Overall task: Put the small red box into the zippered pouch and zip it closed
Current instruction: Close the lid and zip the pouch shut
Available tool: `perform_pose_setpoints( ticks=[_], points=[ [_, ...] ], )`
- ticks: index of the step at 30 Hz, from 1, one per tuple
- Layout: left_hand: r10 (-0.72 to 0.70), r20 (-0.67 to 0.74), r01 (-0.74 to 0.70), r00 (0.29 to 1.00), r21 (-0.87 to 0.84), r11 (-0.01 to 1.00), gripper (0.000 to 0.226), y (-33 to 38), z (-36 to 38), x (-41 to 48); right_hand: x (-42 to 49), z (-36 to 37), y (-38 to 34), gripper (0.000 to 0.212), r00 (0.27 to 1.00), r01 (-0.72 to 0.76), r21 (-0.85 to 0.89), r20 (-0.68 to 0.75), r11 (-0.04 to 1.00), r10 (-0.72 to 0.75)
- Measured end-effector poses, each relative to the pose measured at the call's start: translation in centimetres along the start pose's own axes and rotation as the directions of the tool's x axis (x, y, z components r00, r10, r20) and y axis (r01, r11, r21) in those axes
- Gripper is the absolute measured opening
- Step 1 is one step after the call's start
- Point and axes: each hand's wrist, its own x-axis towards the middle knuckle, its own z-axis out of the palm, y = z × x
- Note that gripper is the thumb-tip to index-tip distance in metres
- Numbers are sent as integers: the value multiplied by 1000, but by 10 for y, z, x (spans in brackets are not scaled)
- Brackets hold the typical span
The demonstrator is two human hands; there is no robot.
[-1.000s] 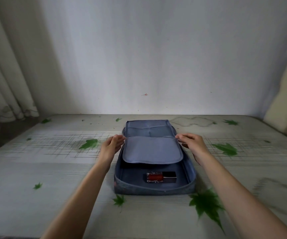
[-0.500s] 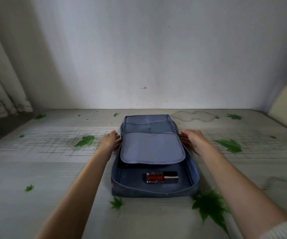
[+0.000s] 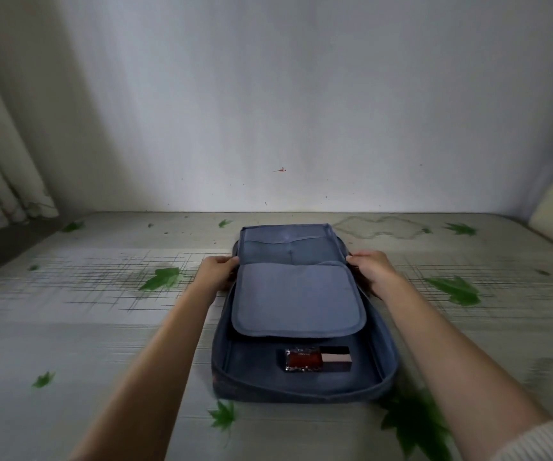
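Head view looks down two bare forearms to a blue-grey zippered pouch [image 3: 303, 327] lying open like a book on a pale surface printed with green leaves [image 3: 163, 278] and thin grid lines. The small red box [image 3: 316, 359] already lies inside, flat on the floor of the near compartment, close to the near wall and slightly right of centre, its long side across the pouch. A padded inner flap [image 3: 296, 301] is folded down over the far part of that compartment and stops just short of the box, so the box is uncovered. The lid half [image 3: 286, 244], with its stitched pockets, stands tilted up at the far end. The left hand [image 3: 217, 271] and the right hand [image 3: 373, 269] sit at either side of the hinge line, fingers curled around the lid's side edges in what looks like a light grip; whether the fingertips pinch the fabric or merely rest on it I cannot tell. Holding both sides at once probably keeps the soft lid square as it is brought over, so the zipper edges would meet evenly. The zipper pull is not visible, and zipping is not yet begun. The box carries a small line of print on its red face, too small and blurred to read; no other brand or writing can be made out on the pouch.
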Motion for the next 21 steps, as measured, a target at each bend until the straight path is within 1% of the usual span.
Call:
perform_pose_setpoints(
  ticks=[3, 6, 12, 18, 21],
  points=[
    [4, -17, -5, 1000, -50, 999, 26, -1, 1, 1, 0, 0, 0, 36, 1000, 20, 26, 5, 999, -21],
    [18, -25, -21, 1000, -107, 994, 28, 0, 0, 0, -1, -2, -2, 37, 999, 45, 95, 6, 994, -46],
    [129, -68, -137, 989, -138, 981, 29, 4, -4, -4, -9, -6, -7, 38, 991, 120, 195, 27, 973, -128],
    [206, -61, -213, 977, -178, 961, 28, 6, -11, -14, -16, -13, -8, 27, 986, 164, 290, -13, 943, -168],
    [238, -52, -243, 970, -189, 951, 29, 7, -15, -21, -20, -17, -8, 24, 982, 181, 302, -5, 936, -188]
  ],
)
